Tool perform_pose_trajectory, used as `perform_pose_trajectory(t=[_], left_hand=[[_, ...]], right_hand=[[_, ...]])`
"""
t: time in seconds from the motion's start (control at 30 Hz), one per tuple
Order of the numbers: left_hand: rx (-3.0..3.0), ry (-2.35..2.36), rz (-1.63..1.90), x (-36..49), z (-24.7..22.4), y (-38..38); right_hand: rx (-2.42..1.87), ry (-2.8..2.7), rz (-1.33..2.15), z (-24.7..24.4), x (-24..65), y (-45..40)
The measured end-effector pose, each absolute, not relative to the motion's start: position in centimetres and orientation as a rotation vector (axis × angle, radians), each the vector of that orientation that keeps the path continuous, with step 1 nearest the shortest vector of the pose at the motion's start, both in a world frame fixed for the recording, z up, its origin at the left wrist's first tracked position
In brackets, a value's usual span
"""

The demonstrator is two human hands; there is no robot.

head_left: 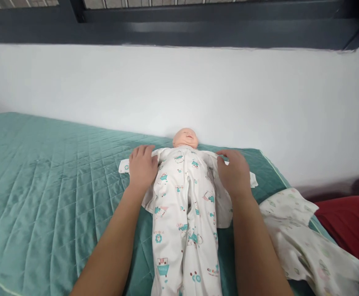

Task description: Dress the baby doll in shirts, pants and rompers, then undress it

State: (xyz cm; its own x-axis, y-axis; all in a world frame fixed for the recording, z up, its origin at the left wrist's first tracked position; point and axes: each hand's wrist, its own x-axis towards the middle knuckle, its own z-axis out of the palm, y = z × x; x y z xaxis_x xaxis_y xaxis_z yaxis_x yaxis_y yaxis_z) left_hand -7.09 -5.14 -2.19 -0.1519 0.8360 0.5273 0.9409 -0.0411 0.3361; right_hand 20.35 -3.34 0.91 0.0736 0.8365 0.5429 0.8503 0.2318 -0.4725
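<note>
A baby doll [185, 137] lies face up with its head near the wall. It wears a white printed top [224, 205], whose sleeves spread out to both sides. White baby trousers [170, 209] with teal and pink animal prints lie lengthwise over its front, the legs reaching toward me. My left hand [143, 167] is over the sleeve on the left, fingers stretched out and a little bent. Over the opposite sleeve is my right hand [234, 170], its thumb and forefinger apart. Neither hand visibly grips the cloth; whether the fingertips touch it is unclear.
A green quilted cover [59, 185] lies beneath everything. At the right, a crumpled white printed cloth [305, 242] hangs over its edge, beside red fabric [348, 222]. Behind the doll's head rises a white wall [167, 86], below a dark window frame [198, 26].
</note>
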Motion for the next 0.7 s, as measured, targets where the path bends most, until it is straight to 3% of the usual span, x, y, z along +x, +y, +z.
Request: perform_pose_trajectory(t=[0.17, 0.5, 0.7], left_hand=[[-2.110, -2.036, -0.812, -6.5, -3.4, -3.7], [-2.002, -2.257, -0.518, -6.9, -2.2, -2.5], [-1.921, -2.405, -0.686, -9.5, -2.7, -3.3]], right_hand=[[-1.425, -1.987, 0.080, -1.1, 18.9, -2.2], [-1.706, -1.943, -0.020, -2.0, 19.0, -1.3], [-1.904, -2.038, -0.073, -0.4, 18.6, -0.7]])
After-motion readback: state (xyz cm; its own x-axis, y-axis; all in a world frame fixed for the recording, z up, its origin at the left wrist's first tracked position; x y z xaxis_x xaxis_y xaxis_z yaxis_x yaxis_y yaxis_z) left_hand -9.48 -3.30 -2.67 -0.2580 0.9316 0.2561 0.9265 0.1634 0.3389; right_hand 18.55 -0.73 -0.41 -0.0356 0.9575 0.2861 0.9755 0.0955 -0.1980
